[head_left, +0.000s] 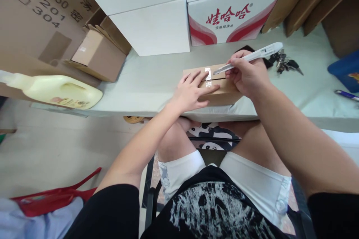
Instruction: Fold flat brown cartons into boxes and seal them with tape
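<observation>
A small brown cardboard box [221, 98] sits near the front edge of the table, with clear tape [208, 74] across the seam of its top. My left hand [192, 91] lies on the box's left side, fingers spread over the top and around the tape. In my right hand [248, 74] is a white utility knife [260, 52], gripped like a pen. Its blade tip points left, close to the tape and the dark slit in the seam; whether it touches the cardboard I cannot tell.
White cartons [151, 30] stand stacked behind the box. Keys [284, 62] and a dark item lie right of my right hand. A blue container [346, 71] and a pen [346, 94] are at far right. At left are a yellow bottle [63, 91] and an open carton [98, 54].
</observation>
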A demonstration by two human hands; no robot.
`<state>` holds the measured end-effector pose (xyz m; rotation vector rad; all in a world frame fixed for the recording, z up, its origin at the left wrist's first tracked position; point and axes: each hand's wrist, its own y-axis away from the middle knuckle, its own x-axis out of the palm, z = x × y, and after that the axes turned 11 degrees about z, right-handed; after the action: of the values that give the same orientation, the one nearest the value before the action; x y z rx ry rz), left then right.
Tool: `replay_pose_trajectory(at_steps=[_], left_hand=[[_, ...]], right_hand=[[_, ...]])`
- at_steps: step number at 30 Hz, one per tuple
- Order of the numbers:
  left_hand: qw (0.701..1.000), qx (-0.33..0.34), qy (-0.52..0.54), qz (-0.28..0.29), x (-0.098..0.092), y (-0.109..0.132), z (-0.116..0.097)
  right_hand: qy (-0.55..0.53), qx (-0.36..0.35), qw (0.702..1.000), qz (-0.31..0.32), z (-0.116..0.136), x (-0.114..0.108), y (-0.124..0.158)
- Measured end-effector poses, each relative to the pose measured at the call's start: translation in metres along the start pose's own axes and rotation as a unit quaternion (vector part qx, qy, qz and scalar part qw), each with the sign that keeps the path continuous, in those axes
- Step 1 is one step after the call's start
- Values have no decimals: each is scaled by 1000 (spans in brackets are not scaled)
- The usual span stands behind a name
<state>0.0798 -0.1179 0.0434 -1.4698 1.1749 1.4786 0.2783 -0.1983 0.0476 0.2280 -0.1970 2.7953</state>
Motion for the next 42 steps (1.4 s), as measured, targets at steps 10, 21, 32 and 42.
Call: replay_pose_trajectory(at_steps=[10,21,32,42], left_hand=[[1000,-3,7,6,-1,0,-1],[1000,-6,5,5,0,0,0],[1000,-6,-2,5,-1,0,-1],[1000,-6,-1,9,-2,0,-1]], right_hand=[[139,29,990,-15,-5,1,5],[235,49,971,8,9,9,10],[216,33,975,48,10,8,12],[212,50,975,46,10,10,10]])
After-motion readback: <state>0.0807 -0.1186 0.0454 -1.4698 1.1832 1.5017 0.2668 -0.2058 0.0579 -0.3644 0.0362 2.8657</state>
